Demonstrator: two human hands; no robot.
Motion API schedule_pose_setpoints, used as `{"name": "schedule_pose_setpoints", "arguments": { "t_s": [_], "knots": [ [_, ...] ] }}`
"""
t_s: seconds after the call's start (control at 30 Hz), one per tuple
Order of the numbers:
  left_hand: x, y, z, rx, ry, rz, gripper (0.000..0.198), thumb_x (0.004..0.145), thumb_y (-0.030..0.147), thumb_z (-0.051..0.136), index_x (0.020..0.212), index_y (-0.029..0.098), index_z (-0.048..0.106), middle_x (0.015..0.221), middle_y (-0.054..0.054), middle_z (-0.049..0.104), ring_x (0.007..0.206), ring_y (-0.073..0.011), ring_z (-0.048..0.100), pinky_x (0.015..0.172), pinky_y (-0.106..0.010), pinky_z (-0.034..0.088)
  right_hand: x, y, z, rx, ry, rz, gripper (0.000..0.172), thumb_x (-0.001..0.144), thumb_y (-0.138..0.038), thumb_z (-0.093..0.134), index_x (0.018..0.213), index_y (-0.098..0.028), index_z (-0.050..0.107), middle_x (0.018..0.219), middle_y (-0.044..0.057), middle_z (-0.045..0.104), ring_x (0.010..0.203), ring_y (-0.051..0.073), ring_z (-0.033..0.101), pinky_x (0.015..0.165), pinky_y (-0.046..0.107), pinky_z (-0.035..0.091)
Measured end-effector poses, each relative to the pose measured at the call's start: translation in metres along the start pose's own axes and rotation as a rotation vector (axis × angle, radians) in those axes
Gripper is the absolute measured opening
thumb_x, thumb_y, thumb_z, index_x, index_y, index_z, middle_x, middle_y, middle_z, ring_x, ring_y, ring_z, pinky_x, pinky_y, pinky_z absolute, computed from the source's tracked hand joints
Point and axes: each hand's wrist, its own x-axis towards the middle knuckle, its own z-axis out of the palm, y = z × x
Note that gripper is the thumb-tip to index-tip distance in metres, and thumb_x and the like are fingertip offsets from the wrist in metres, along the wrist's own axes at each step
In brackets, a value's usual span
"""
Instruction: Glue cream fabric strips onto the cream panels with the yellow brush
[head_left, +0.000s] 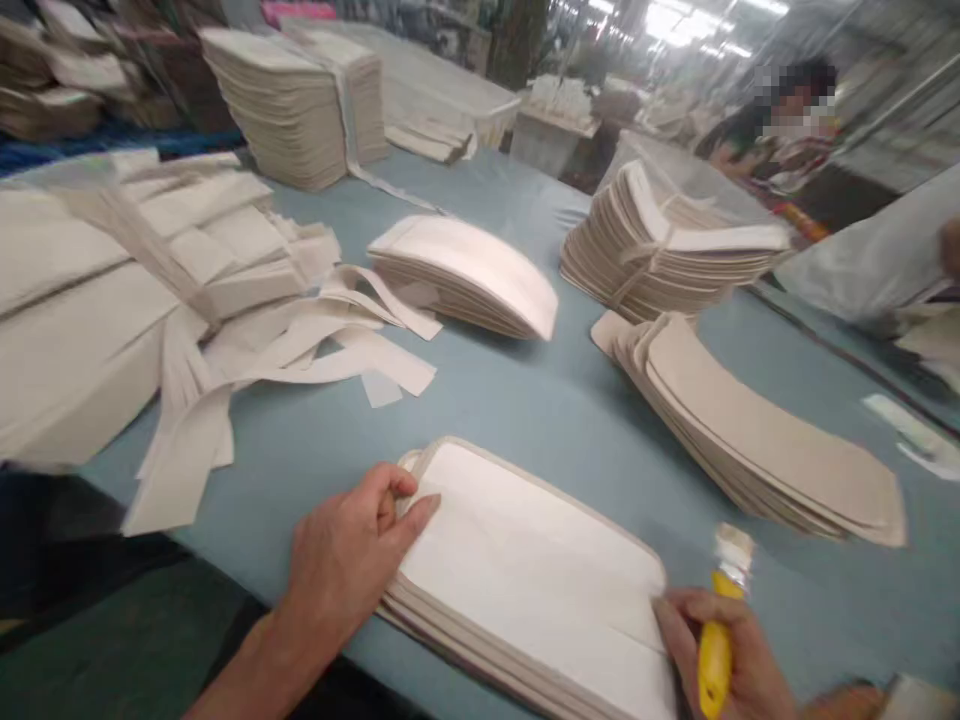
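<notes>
A stack of beige rounded panels (457, 640) lies near the table's front edge, with a white sheet (532, 570) on top, set just inside the beige border. My left hand (341, 560) grips the left end, thumb on the white sheet and fingers curled at the edge. At the right end, my right hand (750, 665) touches the sheet's edge with its fingertips. It also holds a yellow-handled paintbrush (716, 650), bristles pointing away from me. To the right lies a fanned, curved stack of beige panels (780, 430).
White panels (465, 260) are piled mid-table. Behind stand a tied bundle (660, 240) and a tall strapped stack (300, 110). Bound bundles (82, 300) and loose strips (300, 365) fill the left. A person (780, 130) sits at the far right. A pale object shows at bottom right (911, 697).
</notes>
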Motion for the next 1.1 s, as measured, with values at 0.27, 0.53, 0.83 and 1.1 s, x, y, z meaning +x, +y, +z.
{"name": "schedule_pose_setpoints", "arguments": {
  "t_s": [0.27, 0.53, 0.83, 1.1],
  "knots": [
    [0.010, 0.001, -0.007, 0.011, 0.019, 0.086, 0.063, 0.089, 0.066, 0.045, 0.139, 0.032, 0.061, 0.068, 0.004, 0.059, 0.073, -0.0242, 0.062, 0.068, -0.033, 0.032, -0.002, -0.028, 0.009, -0.088, 0.195, -0.096, 0.041, 0.091, -0.059, 0.078, 0.097, -0.026, 0.055, 0.088, 0.002, 0.071, 0.078, 0.019, 0.070, 0.072, 0.032, 0.054],
    [0.029, -0.005, -0.018, -0.042, 0.080, 0.271, 0.053, 0.087, 0.069, 0.049, 0.107, 0.030, 0.078, 0.062, 0.004, 0.056, 0.064, -0.0196, 0.056, 0.064, -0.032, 0.031, -0.007, -0.028, 0.013, -0.105, 0.210, 0.036, 0.051, 0.086, -0.070, 0.077, 0.100, -0.025, 0.059, 0.095, 0.006, 0.072, 0.087, 0.023, 0.070, 0.077, 0.036, 0.053],
    [0.036, -0.015, -0.024, -0.162, -0.001, 0.406, 0.061, 0.087, 0.068, 0.049, 0.122, 0.022, 0.070, 0.077, 0.003, 0.063, 0.065, -0.0163, 0.055, 0.064, -0.030, 0.043, -0.002, -0.028, 0.011, -0.119, 0.179, 0.068, 0.055, 0.086, -0.076, 0.072, 0.101, -0.024, 0.060, 0.093, 0.008, 0.074, 0.081, 0.025, 0.071, 0.074, 0.038, 0.055],
    [0.032, -0.025, -0.032, -0.004, -0.109, 0.514, 0.063, 0.083, 0.051, 0.062, 0.140, 0.027, 0.061, 0.098, 0.003, 0.066, 0.070, -0.0149, 0.055, 0.069, -0.030, 0.044, -0.001, -0.035, 0.014, -0.115, 0.188, 0.069, 0.053, 0.086, -0.075, 0.069, 0.099, -0.025, 0.058, 0.088, 0.006, 0.074, 0.075, 0.024, 0.072, 0.071, 0.037, 0.057]
  ]
}}
